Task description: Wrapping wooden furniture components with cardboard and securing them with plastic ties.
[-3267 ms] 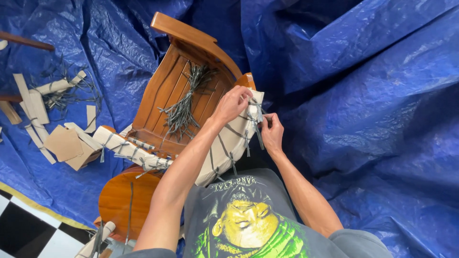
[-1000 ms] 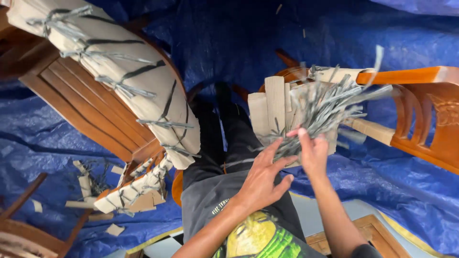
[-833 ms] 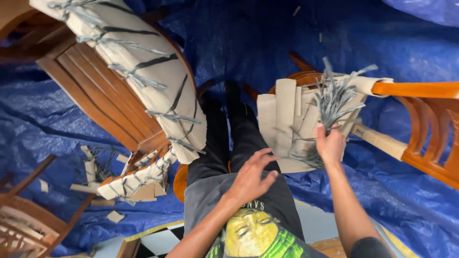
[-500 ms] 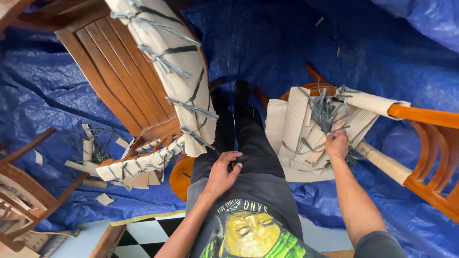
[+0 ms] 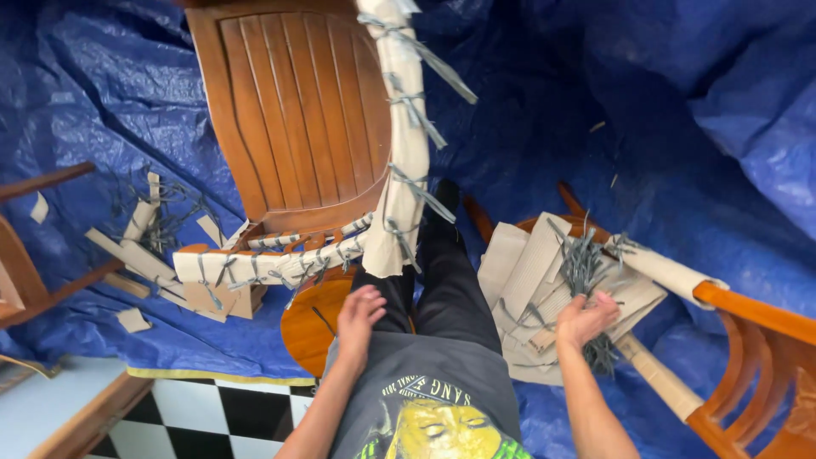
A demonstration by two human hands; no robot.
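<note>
My right hand (image 5: pixel 585 319) is closed around a bundle of grey plastic ties (image 5: pixel 583 263) over a stack of cardboard strips (image 5: pixel 527 272) lying on a chair seat at the right. My left hand (image 5: pixel 359 312) hovers empty with fingers apart above my thigh, just below the cardboard-wrapped frame (image 5: pixel 404 161) of a wooden chair (image 5: pixel 293 119). Grey ties bind the cardboard to that chair's frame.
A blue tarp (image 5: pixel 663 110) covers the floor and background. Loose cardboard scraps and ties (image 5: pixel 149 242) lie at the left. A second wooden chair (image 5: pixel 756 340) with a wrapped rail stands at the right, another chair (image 5: pixel 25 255) at the far left. Checkered floor (image 5: pixel 212 416) shows below.
My view swung from the wrapped chair to the stack at the right. My right hand gathered up the bundle of ties. My left hand let go and drew back toward my thigh.
</note>
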